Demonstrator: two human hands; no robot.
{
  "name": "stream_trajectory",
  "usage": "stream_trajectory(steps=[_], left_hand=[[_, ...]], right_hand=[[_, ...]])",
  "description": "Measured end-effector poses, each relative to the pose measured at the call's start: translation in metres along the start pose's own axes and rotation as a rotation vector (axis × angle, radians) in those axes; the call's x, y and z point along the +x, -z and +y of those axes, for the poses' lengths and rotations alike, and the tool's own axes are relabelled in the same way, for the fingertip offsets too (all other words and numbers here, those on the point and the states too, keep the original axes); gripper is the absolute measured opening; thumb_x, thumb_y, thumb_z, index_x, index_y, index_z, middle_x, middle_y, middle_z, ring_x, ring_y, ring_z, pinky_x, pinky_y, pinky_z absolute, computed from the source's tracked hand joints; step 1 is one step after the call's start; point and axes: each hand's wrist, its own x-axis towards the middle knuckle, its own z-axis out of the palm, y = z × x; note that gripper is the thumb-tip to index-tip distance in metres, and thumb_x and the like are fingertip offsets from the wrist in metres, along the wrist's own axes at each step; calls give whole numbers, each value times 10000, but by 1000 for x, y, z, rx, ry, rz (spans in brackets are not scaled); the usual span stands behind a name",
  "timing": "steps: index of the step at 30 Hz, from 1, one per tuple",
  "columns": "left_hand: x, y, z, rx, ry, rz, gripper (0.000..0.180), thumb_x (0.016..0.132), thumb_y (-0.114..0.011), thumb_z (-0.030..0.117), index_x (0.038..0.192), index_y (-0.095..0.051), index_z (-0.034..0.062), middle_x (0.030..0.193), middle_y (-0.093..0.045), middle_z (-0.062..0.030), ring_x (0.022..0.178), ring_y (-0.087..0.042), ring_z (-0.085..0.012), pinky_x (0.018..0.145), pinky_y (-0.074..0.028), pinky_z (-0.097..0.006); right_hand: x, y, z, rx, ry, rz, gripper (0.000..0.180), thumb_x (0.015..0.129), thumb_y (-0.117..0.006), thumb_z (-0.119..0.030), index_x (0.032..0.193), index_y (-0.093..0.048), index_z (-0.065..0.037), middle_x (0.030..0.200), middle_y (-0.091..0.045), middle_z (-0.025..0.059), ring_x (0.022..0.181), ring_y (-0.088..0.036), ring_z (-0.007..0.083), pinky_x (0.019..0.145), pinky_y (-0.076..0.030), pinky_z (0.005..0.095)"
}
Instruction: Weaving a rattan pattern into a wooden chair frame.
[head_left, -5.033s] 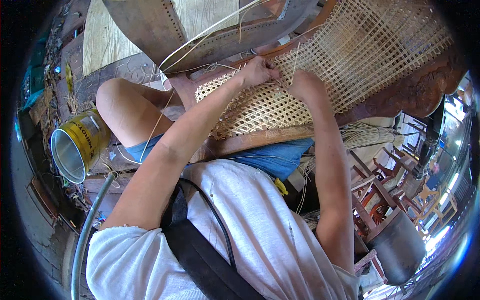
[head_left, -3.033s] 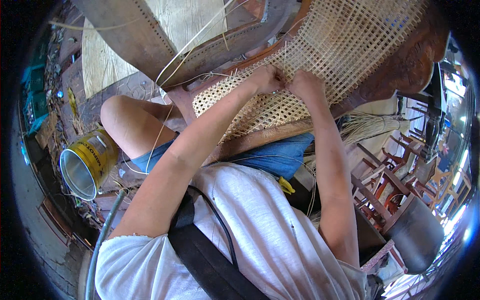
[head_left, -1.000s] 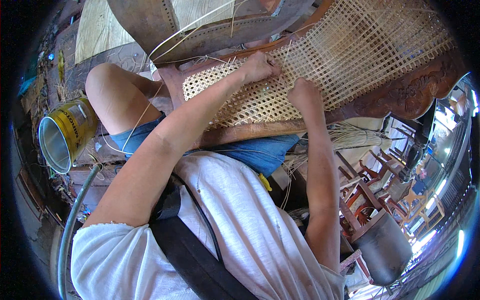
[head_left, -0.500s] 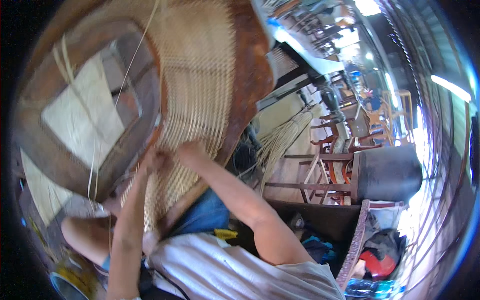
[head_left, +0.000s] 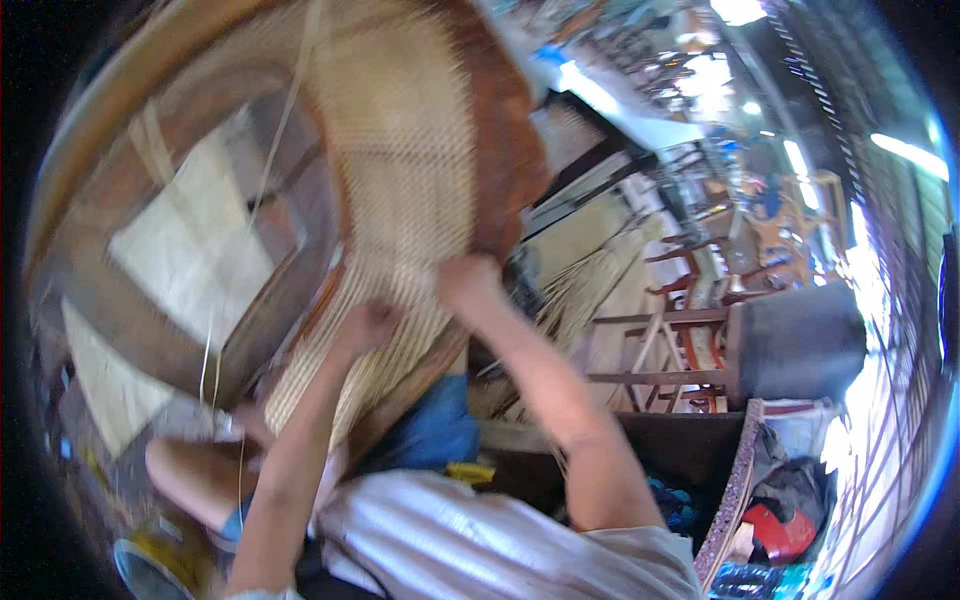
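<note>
Across my lap leans a curved brown wooden furniture frame (head_left: 510,130) with a panel of woven cane (head_left: 400,150). The weave is tight in the upper part; lower down, mostly lengthwise strands show. My left hand (head_left: 368,326) is closed over these strands near the inner wooden edge. Farther right, at the outer edge of the cane, my right hand (head_left: 468,282) is closed too, with its knuckles up. Motion blur and the fingers hide whatever either hand pinches. A loose pale strand (head_left: 275,150) hangs over the frame's opening.
Pale sheets (head_left: 195,250) lie beyond the frame's opening. A bundle of cane strands (head_left: 590,280) rests at the right, near an overturned chair (head_left: 800,340) with a dark seat. A bucket (head_left: 160,560) stands at lower left. Bags and bottles (head_left: 760,580) lie at lower right.
My hands have moved apart: the right one went right and slightly up to the cane's outer edge, the left one shifted right over the strands. The whole view has shifted slightly.
</note>
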Motion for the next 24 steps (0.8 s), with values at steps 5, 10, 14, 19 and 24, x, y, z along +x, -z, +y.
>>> stream_trajectory(steps=[5,10,14,19,24], left_hand=[[8,10,69,-497,220,-180,402,871,-651,412,983,-718,31,933,-692,-68,851,-605,-134,774,-472,-293],[7,-12,3,-985,279,7,176,864,-675,180,938,-704,23,868,-674,-15,738,-560,-60,612,-433,-207],[-3,-8,-9,-678,323,0,135,856,-667,147,870,-693,15,816,-666,-19,683,-541,-61,568,-428,-222],[-3,-14,-24,-716,212,66,135,802,-706,128,833,-680,0,702,-641,-39,600,-538,-85,554,-434,-255],[-7,-11,-16,-840,238,13,142,858,-663,148,808,-638,18,700,-605,-2,626,-511,-58,569,-424,-232]], right_hand=[[-10,17,22,197,-27,14,295,819,-613,-342,898,-685,-66,895,-680,179,882,-666,336,759,-531,467],[12,-9,-13,272,8,-173,306,835,-604,-302,991,-669,-47,973,-670,197,968,-640,353,835,-516,453],[3,-23,-28,208,82,-261,237,828,-587,-205,955,-670,-24,1014,-670,190,970,-643,358,836,-522,460],[4,-8,-46,91,118,-339,226,800,-610,-167,973,-666,-31,999,-668,213,960,-654,343,832,-527,451],[7,-23,-58,47,150,-276,202,812,-587,-134,970,-669,-37,989,-670,207,948,-658,341,820,-527,451]])
